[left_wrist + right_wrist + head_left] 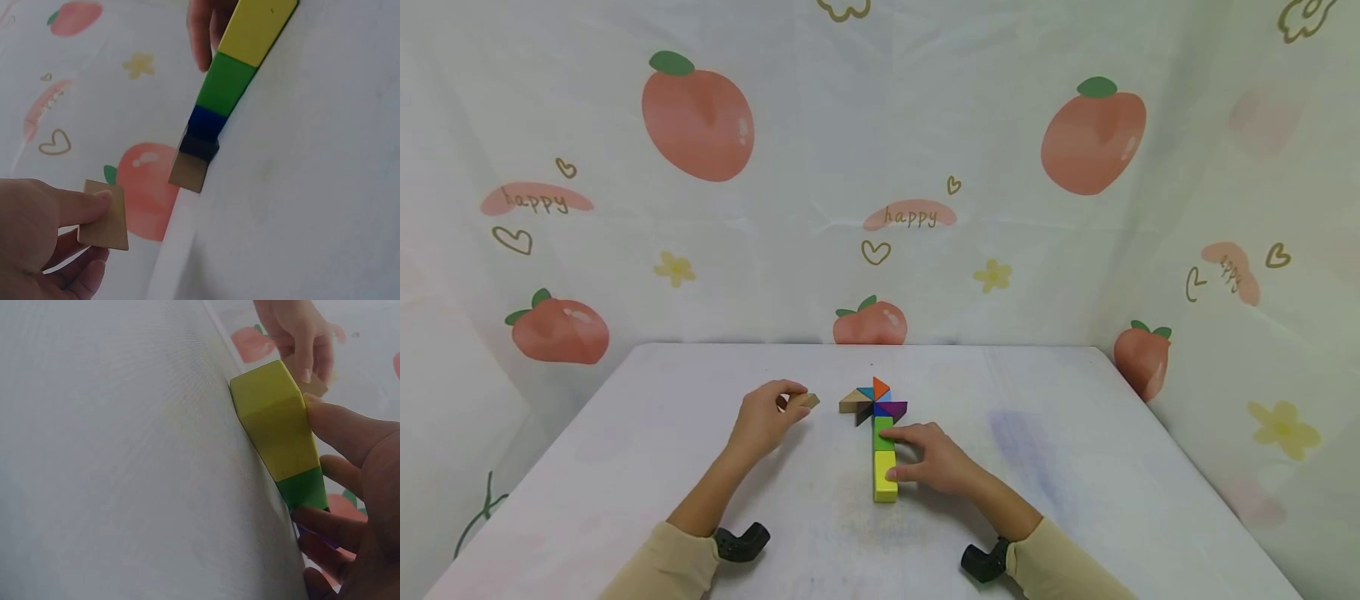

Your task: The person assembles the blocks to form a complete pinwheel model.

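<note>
My left hand (763,423) pinches a plain wooden block (105,222) between thumb and fingers, held left of a pinwheel of small triangular blocks. The pinwheel includes an orange triangle (880,388), a purple one (892,408) and a plain wooden one (852,402), with blue and dark pieces among them. Below it a green block (883,435) and a yellow block (885,478) run in a line toward me. With fingers spread, my right hand (938,460) touches these two from the right: a fingertip at the green, the thumb at the yellow.
The blocks lie on a white table (1075,467) with a faint bluish stain on its right part. A white curtain (805,167) printed with peaches hangs behind and at the sides. Black wrist devices (743,542) sit at both cuffs.
</note>
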The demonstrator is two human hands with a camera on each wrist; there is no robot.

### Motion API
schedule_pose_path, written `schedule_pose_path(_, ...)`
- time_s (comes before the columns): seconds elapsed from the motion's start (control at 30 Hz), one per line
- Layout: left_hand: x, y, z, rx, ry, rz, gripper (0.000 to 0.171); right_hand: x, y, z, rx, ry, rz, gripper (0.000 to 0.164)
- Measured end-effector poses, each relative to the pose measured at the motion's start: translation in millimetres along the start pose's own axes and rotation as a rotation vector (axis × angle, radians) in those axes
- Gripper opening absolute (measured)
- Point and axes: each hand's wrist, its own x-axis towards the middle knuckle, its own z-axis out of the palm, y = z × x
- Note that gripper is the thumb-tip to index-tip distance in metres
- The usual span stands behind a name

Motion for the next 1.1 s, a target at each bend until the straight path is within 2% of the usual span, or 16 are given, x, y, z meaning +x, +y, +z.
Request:
schedule_pose_path(0.33, -1.5, 8.6, 24.4, -0.008, -0.075, -0.018, 0.024, -1, -1, -1, -0.010, 0.002, 0.008, 0.062)
schedule_pose_path(0.63, -3.0, 15.7, 43.3, 0.022, -0.150, 0.048, 0.024, -1, 0, -1, -0.003, -0.002, -0.007, 0.062)
schedule_pose_path(0.87, -5.3, 18.6, 51.1, 0.065, -0.212, 0.075, 0.021, 0, 2, 0, -0.017, 0.006, -0.057, 0.062)
schedule_pose_path(1.1, -4.8, 21.0, 54.7, 0.072, -0.216, 0.093, 0.022, -1, 0, 0, -0.010, 0.007, -0.033, 0.062)
